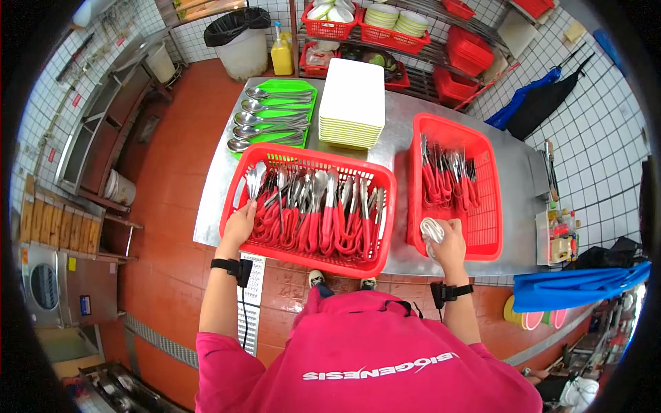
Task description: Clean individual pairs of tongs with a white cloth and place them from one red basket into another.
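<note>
A red plastic basket (387, 206) in front of me is full of metal tongs (313, 213) with red grips. My left hand (239, 224) is at its left side, fingers closed on a pair of tongs (256, 180) whose silver heads point away from me. To the right stands a second red basket (490, 199), with more red-gripped tongs (447, 172) heaped toward its far end. Over that basket's near left corner, my right hand (449, 242) is closed around a white looped bundle (432, 229), perhaps folded cloth; its material is unclear.
Both baskets sit on a steel table (399, 103). Behind the left basket are a green tray (292, 86) of spoons (251, 119) and a stack of white trays (352, 96). Beyond stand shelves with red baskets (392, 41), a yellow jug (281, 56) and a lined bin (239, 51).
</note>
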The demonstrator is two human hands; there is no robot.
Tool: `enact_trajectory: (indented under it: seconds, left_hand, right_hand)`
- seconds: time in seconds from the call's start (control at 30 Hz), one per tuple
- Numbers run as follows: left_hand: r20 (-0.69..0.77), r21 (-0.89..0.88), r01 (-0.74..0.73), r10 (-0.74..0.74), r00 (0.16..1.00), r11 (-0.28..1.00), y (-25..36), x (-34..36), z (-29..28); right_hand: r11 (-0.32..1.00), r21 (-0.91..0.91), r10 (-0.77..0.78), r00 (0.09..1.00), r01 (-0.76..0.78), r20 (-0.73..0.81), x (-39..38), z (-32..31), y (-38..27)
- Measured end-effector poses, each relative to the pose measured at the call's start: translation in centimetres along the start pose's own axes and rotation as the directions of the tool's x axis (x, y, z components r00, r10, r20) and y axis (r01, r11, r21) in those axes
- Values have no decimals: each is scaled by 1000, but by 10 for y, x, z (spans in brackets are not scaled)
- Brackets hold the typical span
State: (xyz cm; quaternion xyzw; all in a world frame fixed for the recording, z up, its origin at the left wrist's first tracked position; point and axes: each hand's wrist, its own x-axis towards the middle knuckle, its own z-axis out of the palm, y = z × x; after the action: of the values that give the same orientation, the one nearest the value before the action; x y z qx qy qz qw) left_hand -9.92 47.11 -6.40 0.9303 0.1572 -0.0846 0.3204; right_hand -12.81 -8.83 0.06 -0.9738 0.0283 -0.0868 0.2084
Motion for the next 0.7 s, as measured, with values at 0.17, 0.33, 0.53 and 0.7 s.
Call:
enact_trajectory:
  seconds: [0.17,0.33,0.53,0.7]
  left_hand:
    - [45,-29,45,-44,998,999,2,-4,-5]
    - [-85,-62,-62,57,995,996,-6,-10,3]
    - [-385,-25,-186,163,909,982,48,-26,-5]
    - [-285,-132,-394,346,894,909,134,-37,9]
  right_hand:
    - [1000,18,-12,1000,12,3,0,-6,5]
    - [996,78,-33,999,35,-25,0,-17,10]
    - [991,129,31,995,-19,-98,0,-59,20]
    - [993,74,101,976,-89,-190,-2,-90,49]
